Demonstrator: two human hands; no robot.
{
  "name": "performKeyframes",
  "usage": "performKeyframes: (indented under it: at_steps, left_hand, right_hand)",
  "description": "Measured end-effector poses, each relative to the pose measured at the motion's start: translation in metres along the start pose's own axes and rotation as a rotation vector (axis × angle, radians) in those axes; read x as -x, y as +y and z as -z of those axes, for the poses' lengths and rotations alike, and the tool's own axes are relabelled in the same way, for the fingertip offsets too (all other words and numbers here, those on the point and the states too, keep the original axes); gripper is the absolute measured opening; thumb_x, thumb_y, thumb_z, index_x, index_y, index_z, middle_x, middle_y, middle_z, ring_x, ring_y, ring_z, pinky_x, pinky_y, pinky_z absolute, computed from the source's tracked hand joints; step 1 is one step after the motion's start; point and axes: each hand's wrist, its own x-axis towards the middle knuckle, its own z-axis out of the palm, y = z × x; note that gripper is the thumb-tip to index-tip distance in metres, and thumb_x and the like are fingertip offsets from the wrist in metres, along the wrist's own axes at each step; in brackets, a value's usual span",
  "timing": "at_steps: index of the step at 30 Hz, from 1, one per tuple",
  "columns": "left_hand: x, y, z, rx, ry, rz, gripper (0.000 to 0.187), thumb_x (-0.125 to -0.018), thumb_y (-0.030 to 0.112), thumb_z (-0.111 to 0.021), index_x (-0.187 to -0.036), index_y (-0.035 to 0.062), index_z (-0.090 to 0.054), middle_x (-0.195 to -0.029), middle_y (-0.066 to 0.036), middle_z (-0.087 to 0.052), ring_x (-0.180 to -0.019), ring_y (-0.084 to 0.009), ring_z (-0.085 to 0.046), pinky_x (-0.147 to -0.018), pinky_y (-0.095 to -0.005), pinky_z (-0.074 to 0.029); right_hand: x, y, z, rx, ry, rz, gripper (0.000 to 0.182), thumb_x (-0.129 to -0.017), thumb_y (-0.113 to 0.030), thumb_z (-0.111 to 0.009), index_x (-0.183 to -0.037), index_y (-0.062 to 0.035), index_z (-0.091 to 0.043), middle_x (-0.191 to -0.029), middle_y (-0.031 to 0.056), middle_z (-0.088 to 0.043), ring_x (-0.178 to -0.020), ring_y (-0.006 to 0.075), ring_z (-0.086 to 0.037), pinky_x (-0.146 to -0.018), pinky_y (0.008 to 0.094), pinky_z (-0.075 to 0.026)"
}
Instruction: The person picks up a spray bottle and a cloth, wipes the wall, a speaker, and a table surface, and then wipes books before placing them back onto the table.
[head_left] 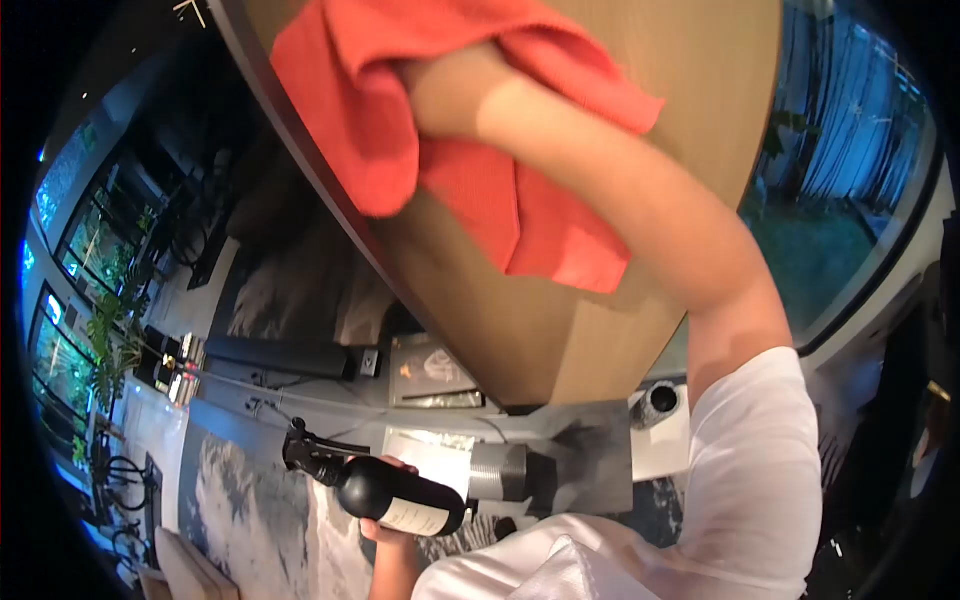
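In my left hand [385, 500] I hold a black spray bottle [365, 490] with a pale label. It lies tilted, its trigger head pointing up and to the left, and my fingers wrap round its body. My right arm reaches up across the view to a red cloth [570, 235]. The cloth drapes over and around my right hand [445, 90], hiding the fingers. Behind it is a light wooden panel [620, 330], against which the cloth appears to rest in loose folds.
A dark edge [300, 160] borders the panel on the left, beside a dark glossy surface. A large window [840, 150] stands at the right. Below are a black cylindrical container [657, 402], a grey patterned rug [260, 520] and a picture-like board [432, 370].
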Motion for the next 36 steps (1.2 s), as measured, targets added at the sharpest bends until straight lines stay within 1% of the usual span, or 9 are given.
performKeyframes:
  at_steps: [3,5,7,19,20,23,28,34,36]
  left_hand:
    - [0.005,-0.001,-0.004,-0.054,-0.02,-0.015,0.087,-0.071,0.067,-0.047,-0.128,0.0034,-0.031,-0.093,-0.017,-0.051,-0.077,-0.0263,-0.056,-0.07,-0.035,-0.049]
    - [0.012,-0.002,0.001,-0.07,-0.034,0.014,0.089,-0.071,0.068,-0.048,-0.129,0.0033,-0.03,-0.096,-0.018,-0.05,-0.08,-0.0265,-0.056,-0.071,-0.0359,-0.049]
    - [0.02,-0.003,0.001,-0.07,-0.026,0.033,0.088,-0.071,0.067,-0.048,-0.129,0.003,-0.03,-0.098,-0.018,-0.049,-0.081,-0.0267,-0.056,-0.072,-0.0366,-0.049]
    - [0.048,-0.016,0.005,-0.118,-0.02,0.156,0.087,-0.071,0.066,-0.05,-0.128,0.0022,-0.033,-0.1,-0.017,-0.051,-0.087,-0.0276,-0.056,-0.076,-0.0382,-0.048]
    - [0.051,-0.018,0.007,-0.139,-0.004,0.175,0.09,-0.07,0.067,-0.05,-0.128,0.0018,-0.032,-0.099,-0.018,-0.051,-0.086,-0.0278,-0.056,-0.075,-0.0382,-0.048]
    - [0.056,-0.023,0.012,-0.196,0.032,0.208,0.098,-0.066,0.072,-0.052,-0.13,0.0007,-0.029,-0.097,-0.019,-0.052,-0.085,-0.0283,-0.056,-0.073,-0.0379,-0.05]
    - [0.063,-0.035,0.029,-0.263,0.02,0.276,0.097,-0.066,0.071,-0.054,-0.129,0.0007,-0.029,-0.097,-0.02,-0.053,-0.085,-0.0278,-0.057,-0.073,-0.0392,-0.051]
    - [0.061,-0.044,0.044,-0.234,0.001,0.281,0.094,-0.07,0.067,-0.055,-0.127,-0.0024,-0.029,-0.095,-0.021,-0.053,-0.084,-0.0285,-0.057,-0.069,-0.0402,-0.053]
    - [0.058,-0.051,0.044,-0.221,-0.033,0.293,0.093,-0.071,0.066,-0.056,-0.127,-0.0027,-0.029,-0.095,-0.021,-0.053,-0.083,-0.0292,-0.058,-0.068,-0.0403,-0.054]
  right_hand:
    - [0.072,-0.033,-0.026,-0.55,-0.032,-0.301,0.01,-0.08,-0.012,-0.054,-0.078,-0.0067,-0.062,-0.076,0.0132,-0.061,-0.08,0.0219,-0.059,-0.064,0.0304,-0.044]
    - [0.093,-0.055,-0.003,-0.602,-0.574,-0.711,0.017,-0.087,-0.016,-0.047,-0.089,-0.0076,-0.062,-0.088,0.0117,-0.062,-0.086,0.0204,-0.059,-0.07,0.0314,-0.045]
    - [0.163,-0.03,-0.08,-0.34,-0.126,-0.372,0.025,-0.091,-0.021,-0.039,-0.101,-0.0078,-0.058,-0.101,0.0105,-0.062,-0.089,0.0186,-0.06,-0.07,0.0315,-0.047]
    - [0.31,-0.043,-0.12,-0.516,-0.94,-0.237,0.018,-0.076,-0.018,-0.054,-0.067,-0.0048,-0.062,-0.061,0.013,-0.056,-0.052,0.0199,-0.051,-0.046,0.034,-0.039]
    - [0.347,-0.045,-0.142,-0.825,-0.598,-0.478,0.017,-0.066,-0.011,-0.058,-0.054,-0.0012,-0.053,-0.052,0.0123,-0.05,-0.044,0.0211,-0.046,-0.043,0.0353,-0.034]
    - [0.427,-0.038,-0.147,-0.85,-0.88,-0.765,0.017,-0.068,-0.012,-0.06,-0.058,-0.0005,-0.052,-0.058,0.01,-0.054,-0.052,0.0192,-0.05,-0.045,0.0338,-0.036]
    - [0.546,-0.031,-0.103,-0.766,-0.789,-1.157,0.013,-0.073,-0.013,-0.059,-0.066,-0.0013,-0.056,-0.068,0.0098,-0.057,-0.063,0.0178,-0.055,-0.048,0.0313,-0.042]
    - [0.498,-0.025,-0.014,-0.55,-0.311,-1.443,0.012,-0.079,-0.013,-0.058,-0.077,-0.0022,-0.062,-0.081,0.0095,-0.062,-0.076,0.0162,-0.061,-0.052,0.0283,-0.05]
    - [0.463,-0.03,-0.026,-0.423,-0.274,-1.438,0.019,-0.08,-0.019,-0.06,-0.085,-0.0008,-0.063,-0.086,0.0123,-0.061,-0.081,0.0206,-0.063,-0.062,0.0378,-0.054]
